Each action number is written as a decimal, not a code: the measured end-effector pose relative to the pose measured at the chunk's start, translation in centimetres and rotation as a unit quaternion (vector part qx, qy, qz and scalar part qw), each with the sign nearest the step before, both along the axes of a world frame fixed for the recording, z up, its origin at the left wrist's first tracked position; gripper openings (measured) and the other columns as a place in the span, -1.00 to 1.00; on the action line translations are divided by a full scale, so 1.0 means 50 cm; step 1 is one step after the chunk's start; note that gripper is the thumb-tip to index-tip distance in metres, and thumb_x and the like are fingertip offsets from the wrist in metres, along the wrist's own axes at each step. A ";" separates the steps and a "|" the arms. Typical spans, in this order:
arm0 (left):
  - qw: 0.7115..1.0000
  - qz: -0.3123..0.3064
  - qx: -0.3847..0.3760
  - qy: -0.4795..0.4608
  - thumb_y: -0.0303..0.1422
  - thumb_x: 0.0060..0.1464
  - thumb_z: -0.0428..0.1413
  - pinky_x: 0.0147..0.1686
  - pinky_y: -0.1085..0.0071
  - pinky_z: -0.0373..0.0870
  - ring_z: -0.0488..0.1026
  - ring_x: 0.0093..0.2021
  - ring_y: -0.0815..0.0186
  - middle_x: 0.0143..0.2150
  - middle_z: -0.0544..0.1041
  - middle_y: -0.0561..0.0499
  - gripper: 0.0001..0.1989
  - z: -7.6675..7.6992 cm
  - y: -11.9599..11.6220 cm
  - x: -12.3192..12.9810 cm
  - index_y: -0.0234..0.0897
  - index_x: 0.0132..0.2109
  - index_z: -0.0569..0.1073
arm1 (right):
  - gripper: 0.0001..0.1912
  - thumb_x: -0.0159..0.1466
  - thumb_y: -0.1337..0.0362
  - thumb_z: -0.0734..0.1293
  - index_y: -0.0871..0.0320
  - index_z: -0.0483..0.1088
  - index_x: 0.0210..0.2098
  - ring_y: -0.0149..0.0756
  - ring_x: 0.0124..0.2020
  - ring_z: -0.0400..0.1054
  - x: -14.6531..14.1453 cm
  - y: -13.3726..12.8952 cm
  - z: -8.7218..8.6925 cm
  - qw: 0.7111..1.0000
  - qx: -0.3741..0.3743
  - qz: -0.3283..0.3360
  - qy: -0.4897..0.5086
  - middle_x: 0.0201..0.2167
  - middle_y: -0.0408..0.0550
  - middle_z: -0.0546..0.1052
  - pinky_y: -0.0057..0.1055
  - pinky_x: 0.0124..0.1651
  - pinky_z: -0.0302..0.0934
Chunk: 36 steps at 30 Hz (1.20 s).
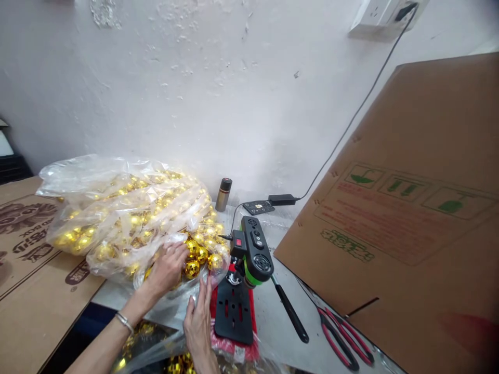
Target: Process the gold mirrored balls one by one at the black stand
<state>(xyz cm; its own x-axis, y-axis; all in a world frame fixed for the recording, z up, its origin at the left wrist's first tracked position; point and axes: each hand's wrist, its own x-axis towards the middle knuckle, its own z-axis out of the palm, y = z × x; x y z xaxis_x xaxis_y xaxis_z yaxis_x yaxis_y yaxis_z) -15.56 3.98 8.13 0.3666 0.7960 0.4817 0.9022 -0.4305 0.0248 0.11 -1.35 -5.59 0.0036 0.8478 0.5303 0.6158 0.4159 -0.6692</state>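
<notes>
A large clear plastic bag [117, 208] full of shiny gold balls lies on the table, its mouth toward me. At this mouth, my left hand [167, 267] reaches onto the gold balls [192, 269], fingers curled; whether it grips a ball is hidden. My right hand [198, 322] is upright beside the opening, its fingers extended against the plastic edge, with no ball in it. Just right of it stands a small black and green device [257, 249] on a black slotted base plate [234, 311], over red material.
More gold balls [179, 363] lie in plastic below my hands. Cardboard boxes stand at left [27, 239] and right [409, 182]. Red-handled pliers [343, 337], a black lever [290, 311], a small bottle [223, 195] and a power adapter [281, 200] are around the device.
</notes>
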 end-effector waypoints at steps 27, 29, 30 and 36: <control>0.624 -0.039 -0.406 -0.667 0.17 0.07 0.33 0.16 0.08 0.55 0.54 0.24 -0.10 0.31 0.56 -0.22 -0.13 -0.068 -0.169 0.200 -0.16 0.39 0.41 | -0.50 0.56 0.23 0.21 -0.02 0.32 0.45 -0.07 0.28 0.53 0.103 -0.172 0.154 0.988 0.085 -0.093 0.089 0.34 0.17 0.50 -0.24 0.09 0.58; 0.658 -0.042 -0.366 -0.657 0.17 0.01 0.35 0.35 0.02 0.41 0.44 0.36 -0.14 0.38 0.50 -0.24 -0.08 -0.086 -0.164 0.218 -0.21 0.39 0.41 | -0.51 0.55 0.22 0.22 -0.03 0.34 0.44 -0.08 0.26 0.54 0.109 -0.180 0.141 0.985 0.066 -0.102 0.119 0.33 0.16 0.52 -0.24 0.09 0.58; 0.674 -0.037 -0.351 -0.649 0.18 0.00 0.35 0.39 0.00 0.36 0.43 0.38 -0.16 0.37 0.51 -0.25 -0.07 -0.096 -0.157 0.226 -0.24 0.38 0.41 | -0.52 0.55 0.21 0.23 -0.03 0.36 0.42 -0.08 0.23 0.56 0.112 -0.185 0.134 0.984 0.056 -0.103 0.134 0.31 0.15 0.53 -0.25 0.08 0.58; 0.789 0.006 -0.260 -0.557 0.07 0.08 0.24 0.39 -0.09 0.35 0.48 0.33 -0.15 0.25 0.60 -0.26 -0.32 -0.152 -0.115 0.255 -0.26 0.21 0.49 | -0.60 0.55 0.16 0.23 -0.03 0.51 0.29 -0.20 -0.03 0.67 0.135 -0.216 0.086 0.978 0.023 -0.102 0.182 0.19 0.09 0.63 -0.40 -0.08 0.60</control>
